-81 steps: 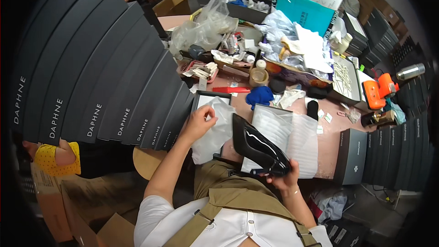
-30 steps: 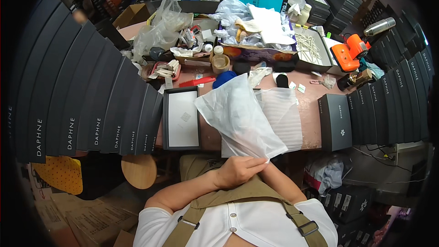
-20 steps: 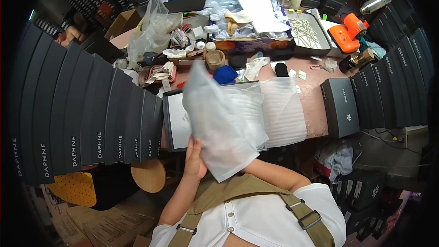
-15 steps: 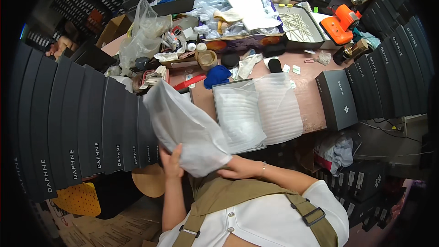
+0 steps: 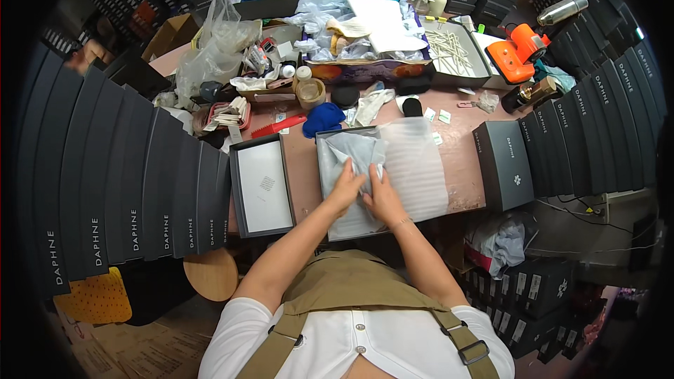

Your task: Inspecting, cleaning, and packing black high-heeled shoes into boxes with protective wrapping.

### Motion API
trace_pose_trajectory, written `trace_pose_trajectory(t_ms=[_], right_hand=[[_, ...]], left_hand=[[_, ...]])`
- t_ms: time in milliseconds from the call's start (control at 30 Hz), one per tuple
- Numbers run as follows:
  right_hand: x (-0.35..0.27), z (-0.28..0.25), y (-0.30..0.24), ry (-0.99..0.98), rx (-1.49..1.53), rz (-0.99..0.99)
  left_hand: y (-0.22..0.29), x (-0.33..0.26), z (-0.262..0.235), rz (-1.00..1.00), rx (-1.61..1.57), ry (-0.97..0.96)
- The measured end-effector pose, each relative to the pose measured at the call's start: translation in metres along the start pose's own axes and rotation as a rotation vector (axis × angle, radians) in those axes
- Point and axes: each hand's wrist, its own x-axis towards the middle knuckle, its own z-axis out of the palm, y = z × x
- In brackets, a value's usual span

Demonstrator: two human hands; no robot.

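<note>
Both hands (image 5: 345,193) pinch a pale bag (image 5: 357,147) over an open box (image 5: 321,168) on a pinkish table (image 5: 463,181) between stacked dark boxes (image 5: 146,186).

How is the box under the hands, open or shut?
Open: the box shows its inside from above, where pale wrapping lies, touched by the left hand and right hand.

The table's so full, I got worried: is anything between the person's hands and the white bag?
Nothing visible is: the left hand and right hand both touch the white bag directly. The pale sheet spreads to its right, not in between.
</note>
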Motion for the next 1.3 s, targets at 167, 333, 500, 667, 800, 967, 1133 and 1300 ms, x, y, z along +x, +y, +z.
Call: trace_pose_trajectory(t_ms=[167, 333, 500, 667, 800, 967, 1133, 1300], right_hand=[[-0.006, 0.023, 0.012, 0.207, -0.116, -0.269], [-0.072, -0.054, 0.053, -0.635, 0.259, 0.229], [0.007, -0.007, 0.16, 0.185, 0.946, 0.299], [0.043, -0.008, -0.018, 0.059, -0.066, -0.425], [0.036, 0.059, -0.014, 0.018, -0.473, -0.521], [0.053, 0.024, 0.019, -0.21, 0.92, -0.272], [0.028, -0.048, 0.039, 0.0, 0.865, 0.05], [0.021, 0.001, 0.072, 0.096, 0.462, -0.002]], left_hand=[[-0.025, -0.041, -0.032, 0.44, 0.323, 0.231], [-0.051, -0.072, -0.117, 0.208, 0.911, 0.526], [-0.039, -0.061, -0.137, 0.184, 1.067, 0.539], [-0.054, -0.095, -0.177, 0.072, 1.046, 0.404], [0.023, -0.16, -0.154, 0.331, 0.352, 0.377], [0.093, -0.182, -0.08, 0.288, -0.32, 0.15], [-0.019, -0.094, -0.06, 0.151, 0.155, 0.077], [-0.04, -0.109, -0.048, 0.291, 0.482, 0.284]])
